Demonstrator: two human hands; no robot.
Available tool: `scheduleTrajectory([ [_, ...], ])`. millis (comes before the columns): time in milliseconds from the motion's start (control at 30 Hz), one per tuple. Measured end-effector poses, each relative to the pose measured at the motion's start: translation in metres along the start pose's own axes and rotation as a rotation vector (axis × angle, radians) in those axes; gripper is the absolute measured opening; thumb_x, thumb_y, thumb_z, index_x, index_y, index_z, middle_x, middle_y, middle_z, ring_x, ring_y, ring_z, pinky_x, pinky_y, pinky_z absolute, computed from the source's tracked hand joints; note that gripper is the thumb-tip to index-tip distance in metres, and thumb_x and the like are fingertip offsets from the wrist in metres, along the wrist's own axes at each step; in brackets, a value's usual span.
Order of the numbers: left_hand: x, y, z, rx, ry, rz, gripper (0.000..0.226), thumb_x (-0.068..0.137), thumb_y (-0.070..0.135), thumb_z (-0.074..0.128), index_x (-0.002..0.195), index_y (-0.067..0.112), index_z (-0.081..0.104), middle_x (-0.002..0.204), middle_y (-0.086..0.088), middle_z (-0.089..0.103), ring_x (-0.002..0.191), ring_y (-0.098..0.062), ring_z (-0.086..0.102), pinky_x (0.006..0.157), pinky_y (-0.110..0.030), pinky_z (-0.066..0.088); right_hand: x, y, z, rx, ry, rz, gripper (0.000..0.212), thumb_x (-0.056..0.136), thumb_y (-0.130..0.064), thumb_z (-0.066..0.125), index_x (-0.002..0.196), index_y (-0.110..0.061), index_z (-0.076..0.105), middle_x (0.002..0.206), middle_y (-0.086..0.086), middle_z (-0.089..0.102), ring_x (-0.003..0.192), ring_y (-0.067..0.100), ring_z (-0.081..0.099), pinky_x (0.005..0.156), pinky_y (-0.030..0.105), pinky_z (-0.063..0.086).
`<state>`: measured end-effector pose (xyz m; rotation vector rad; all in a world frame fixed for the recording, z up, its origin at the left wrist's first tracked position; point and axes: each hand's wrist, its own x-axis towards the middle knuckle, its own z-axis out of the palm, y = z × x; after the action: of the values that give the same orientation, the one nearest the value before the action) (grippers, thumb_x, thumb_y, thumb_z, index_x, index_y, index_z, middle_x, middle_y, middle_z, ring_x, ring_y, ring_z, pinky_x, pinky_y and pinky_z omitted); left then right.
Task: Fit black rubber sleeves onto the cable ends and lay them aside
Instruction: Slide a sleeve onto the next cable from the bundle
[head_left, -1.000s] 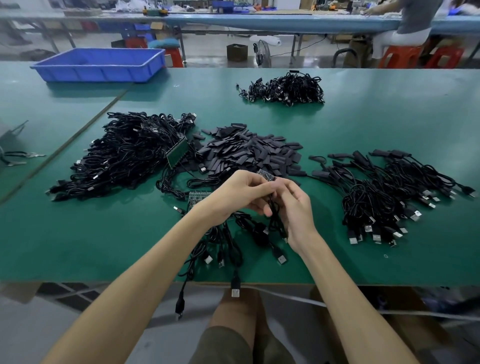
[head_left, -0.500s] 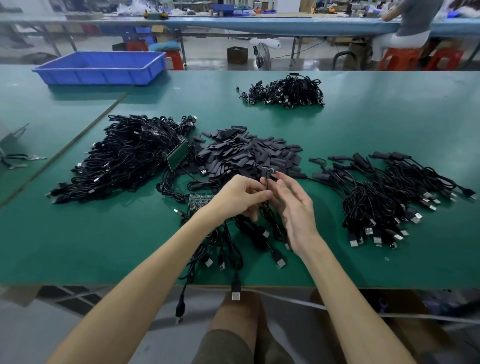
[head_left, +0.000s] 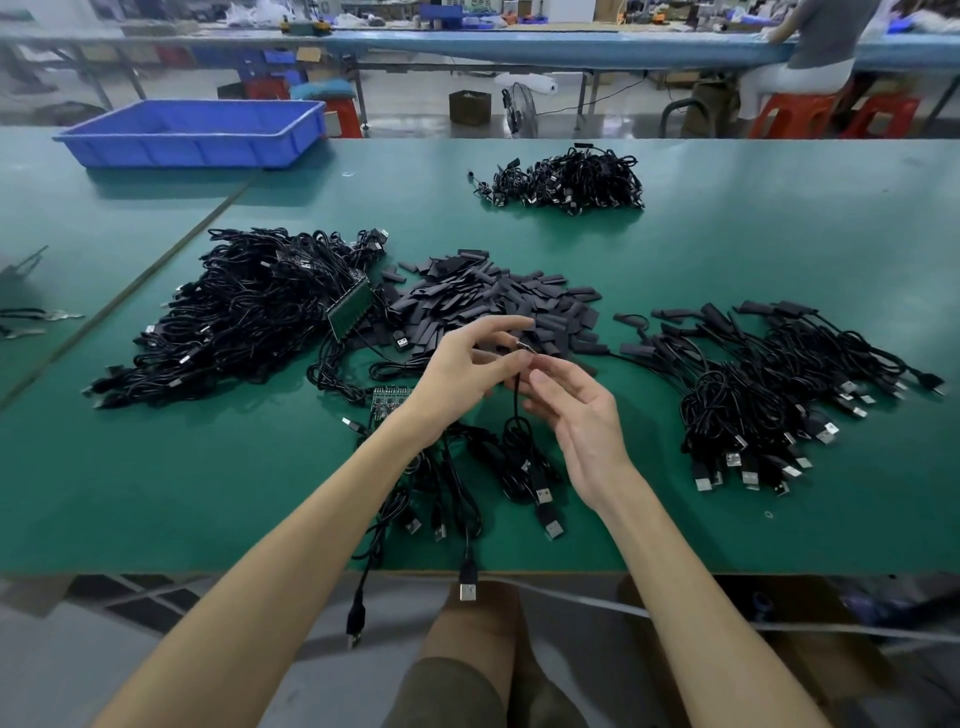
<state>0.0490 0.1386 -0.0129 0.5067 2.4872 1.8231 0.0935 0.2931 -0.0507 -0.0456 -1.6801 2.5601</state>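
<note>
Head view: we see left hand (head_left: 462, 366) pinching cable (head_left: 516, 400) just below its bare end, index stretched toward sleeve pile (head_left: 493, 304). Right hand (head_left: 584, 415) is loose, fingers relaxed, tips touching that end. No sleeve on it yet. Sleeved cables (head_left: 779, 384) lie aside at right of worktop (head_left: 779, 249). Big heap (head_left: 244, 317) at left looks unsleeved, small bundle (head_left: 498, 467) under hands. We judge task partway, much left.

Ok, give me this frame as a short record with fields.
left hand: pinches cable end
right hand: fingertips on same end
cable end: bare, no sleeve yet
sleeves: loose heap beyond hands
left pile: tangled cables
right pile: cables with sleeves fitted
table: green
</note>
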Motion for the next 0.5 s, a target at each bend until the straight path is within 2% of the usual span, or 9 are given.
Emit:
scheduleTrajectory([
  [100,0.001,0.000,0.003,0.173,0.075,0.114,0.017,0.090,0.018,0.076,0.107,0.022,0.076,0.102,0.001,0.065,0.083,-0.012,0.067,0.077,-0.019,0.051,0.000,0.002,-0.001,-0.052,-0.014,-0.011,0.021,0.097,-0.002,0.067,0.114,-0.010,0.073,0.114,0.011,0.077,0.111,0.024,0.071,0.092,0.031,0.058],
  [167,-0.001,0.001,0.007,0.233,0.121,0.127,0.011,0.090,0.019,0.077,0.100,0.021,0.076,0.094,0.003,0.065,0.079,-0.007,0.063,0.074,-0.014,0.046,-0.001,0.003,-0.001,-0.075,-0.017,-0.016,0.019,0.095,-0.002,0.068,0.112,-0.012,0.073,0.111,0.008,0.078,0.106,0.020,0.072,0.087,0.027,0.057],
  [233,-0.002,0.003,0.010,0.237,0.134,0.114,0.008,0.091,0.019,0.076,0.099,0.017,0.074,0.090,0.004,0.070,0.080,-0.008,0.065,0.072,-0.013,0.047,0.000,0.004,-0.002,-0.112,-0.001,-0.027,0.017,0.093,-0.007,0.073,0.109,-0.011,0.071,0.107,0.008,0.078,0.100,0.018,0.071,0.082,0.024,0.055],
  [333,-0.003,0.008,0.015,0.136,0.142,0.059,0.008,0.092,0.016,0.075,0.095,0.009,0.072,0.085,-0.005,0.075,0.074,-0.011,0.067,0.071,-0.019,0.052,-0.001,0.005,-0.003,-0.133,0.039,-0.045,0.031,0.086,-0.027,0.080,0.109,-0.010,0.067,0.099,0.004,0.075,0.090,0.011,0.068,0.075,0.021,0.053],
  [400,-0.005,0.011,0.016,0.007,0.125,0.006,0.013,0.091,0.012,0.075,0.097,0.000,0.072,0.085,-0.014,0.075,0.072,-0.015,0.068,0.072,-0.025,0.056,-0.001,0.006,-0.003,-0.152,0.040,-0.050,0.039,0.084,-0.037,0.077,0.110,-0.009,0.067,0.095,0.000,0.076,0.086,0.007,0.068,0.073,0.019,0.053],
  [500,-0.008,0.014,0.014,-0.105,0.081,-0.107,0.018,0.090,0.014,0.077,0.099,-0.001,0.073,0.085,-0.010,0.074,0.074,-0.010,0.067,0.070,-0.023,0.053,0.000,0.009,-0.005,-0.205,0.044,-0.067,0.024,0.096,-0.028,0.071,0.111,-0.008,0.070,0.090,-0.004,0.077,0.079,0.000,0.066,0.068,0.014,0.050],
])
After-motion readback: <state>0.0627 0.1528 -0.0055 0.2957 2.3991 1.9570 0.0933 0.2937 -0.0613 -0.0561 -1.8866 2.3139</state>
